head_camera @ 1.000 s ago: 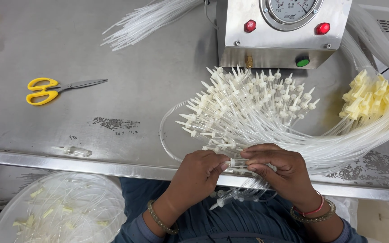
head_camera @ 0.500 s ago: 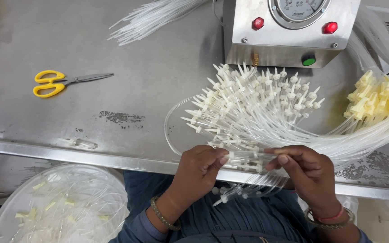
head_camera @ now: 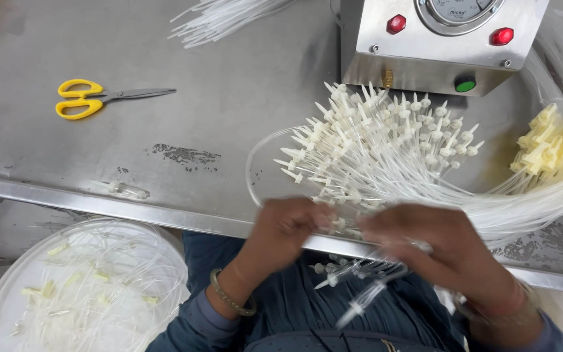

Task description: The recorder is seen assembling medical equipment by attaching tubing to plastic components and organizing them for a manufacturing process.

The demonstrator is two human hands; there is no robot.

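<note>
Blurred left hand and right hand hide their tube ends.

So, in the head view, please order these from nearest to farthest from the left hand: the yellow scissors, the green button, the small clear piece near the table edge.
Measured from the left hand:
1. Small clear piece, to its left, near the table edge.
2. Green button, up and to the right, on the metal box.
3. Yellow scissors, far left on the table.

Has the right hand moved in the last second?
Yes. The right hand has slid outward along the table edge, away from the left hand, drawing tubes with it.
</note>
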